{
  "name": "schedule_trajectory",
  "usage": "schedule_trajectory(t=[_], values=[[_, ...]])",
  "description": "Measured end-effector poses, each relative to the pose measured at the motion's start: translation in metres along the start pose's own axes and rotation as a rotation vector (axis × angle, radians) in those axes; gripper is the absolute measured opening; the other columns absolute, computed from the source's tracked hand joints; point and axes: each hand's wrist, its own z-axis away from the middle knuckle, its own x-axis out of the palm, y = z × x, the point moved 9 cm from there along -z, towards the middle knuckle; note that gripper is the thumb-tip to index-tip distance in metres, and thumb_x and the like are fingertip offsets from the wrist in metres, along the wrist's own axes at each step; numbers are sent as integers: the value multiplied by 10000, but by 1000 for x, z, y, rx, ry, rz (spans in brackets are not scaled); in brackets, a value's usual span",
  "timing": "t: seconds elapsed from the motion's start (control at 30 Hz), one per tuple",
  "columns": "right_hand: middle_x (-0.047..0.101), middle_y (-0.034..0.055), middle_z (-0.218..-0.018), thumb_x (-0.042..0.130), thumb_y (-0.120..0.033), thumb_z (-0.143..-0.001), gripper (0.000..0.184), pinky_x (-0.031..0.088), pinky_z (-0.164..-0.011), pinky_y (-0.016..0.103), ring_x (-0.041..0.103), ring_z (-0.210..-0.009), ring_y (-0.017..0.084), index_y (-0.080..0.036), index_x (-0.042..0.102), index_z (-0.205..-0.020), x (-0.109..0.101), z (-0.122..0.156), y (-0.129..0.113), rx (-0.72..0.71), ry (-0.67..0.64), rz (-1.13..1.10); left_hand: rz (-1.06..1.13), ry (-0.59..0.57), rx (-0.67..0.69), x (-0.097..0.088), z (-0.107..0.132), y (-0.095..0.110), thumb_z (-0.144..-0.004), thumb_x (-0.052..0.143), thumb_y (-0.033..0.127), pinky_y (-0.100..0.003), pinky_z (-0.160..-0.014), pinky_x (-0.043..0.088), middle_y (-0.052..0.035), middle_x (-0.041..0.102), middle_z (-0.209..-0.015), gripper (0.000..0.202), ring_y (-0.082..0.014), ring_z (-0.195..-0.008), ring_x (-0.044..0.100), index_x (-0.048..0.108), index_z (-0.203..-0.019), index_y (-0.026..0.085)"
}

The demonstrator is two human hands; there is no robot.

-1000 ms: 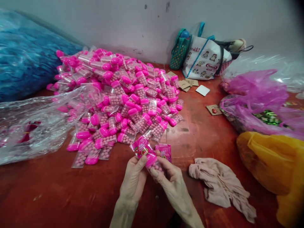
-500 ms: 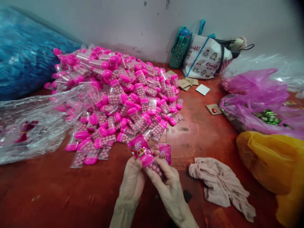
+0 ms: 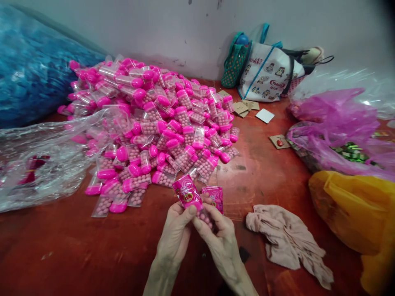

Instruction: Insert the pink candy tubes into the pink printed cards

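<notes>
Between my two hands is a small clear container [image 3: 205,218] of pink balls with a bright pink cap. A shiny pink printed sleeve [image 3: 187,191] sits at its cap end. My left hand [image 3: 174,232] is closed, with its thumb pressed where the sleeve meets the cap. My right hand [image 3: 222,236] pinches the clear body between thumb and fingers; some fingertips are hidden behind it. Just behind the right fingers lies a small stack of matching pink sleeves [image 3: 215,197]. Beyond the hands rises a large pile of similar pink-capped containers [image 3: 173,135].
Clear plastic sheeting [image 3: 61,164] and a big blue bag [image 3: 37,74] are at left. On the right are a beige cloth [image 3: 286,238], a yellow bag [image 3: 352,209] and a purple plastic bag [image 3: 342,115]. Cards [image 3: 264,116] and a white tote [image 3: 268,74] lie near the wall.
The sleeve and container have shifted slightly right. My left thumb has moved up and over onto the cap end. My right hand keeps its pinch.
</notes>
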Motion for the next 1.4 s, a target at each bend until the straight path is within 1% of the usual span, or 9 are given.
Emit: schedule_trajectory(t=[0.13,0.23,0.37,0.5,0.8,1.03,1.13,1.27,1.4], values=[[559,-13,-647,487,-330,-858,214,393,-507,195,495,-555,104,-155,610,-856,15,1,6,56,-57,-55,-1,95,39,-6,-1,5,-685,680,238,-303,-625,509,-89,684,-745,221,-179,-641,626,691,-862,106],[573,0,-660,444,-309,-874,205,395,-516,218,515,-550,119,-165,587,-902,17,5,7,22,-37,69,-1,129,50,-8,0,4,-684,678,218,-283,-616,501,-71,681,-713,176,-158,-603,614,698,-825,114],[599,19,-706,445,-306,-874,195,420,-552,240,556,-593,149,-193,568,-973,10,8,5,18,-23,175,-22,73,4,-2,1,-4,-689,674,227,-275,-616,492,-76,680,-719,169,-130,-548,579,707,-799,103],[550,-7,-666,433,-303,-887,172,401,-546,210,516,-577,116,-193,561,-855,6,3,-2,29,-72,106,-15,-19,-12,4,1,-2,-704,663,212,-244,-602,485,-80,679,-754,169,-120,-576,574,708,-824,101],[542,-2,-673,438,-299,-872,173,391,-537,233,491,-570,133,-198,575,-905,17,2,0,22,-89,79,-2,124,32,-7,4,7,-666,688,189,-250,-560,482,-26,631,-580,119,-112,-490,552,706,-765,125],[566,4,-687,461,-322,-866,188,413,-536,219,526,-594,135,-207,610,-860,9,5,-2,39,-117,79,-111,3,19,1,5,6,-656,692,201,-227,-523,457,-30,621,-584,143,-113,-504,537,709,-769,114],[561,3,-715,452,-347,-871,227,424,-557,209,528,-630,129,-180,606,-858,7,2,1,34,-54,36,-102,-12,37,3,8,3,-649,700,195,-241,-601,471,-67,672,-746,166,-130,-595,572,707,-795,117],[583,5,-732,414,-335,-893,229,427,-567,211,545,-635,132,-191,575,-972,6,5,0,20,12,55,10,0,15,8,11,-2,-700,676,305,-261,-648,481,-79,672,-752,243,-147,-642,589,695,-860,124],[595,38,-792,433,-289,-891,201,434,-633,247,564,-710,160,-197,612,-904,-9,7,-23,-152,75,226,-31,83,80,1,12,10,-709,670,334,-239,-608,488,-66,657,-721,244,-129,-614,579,680,-810,112]])
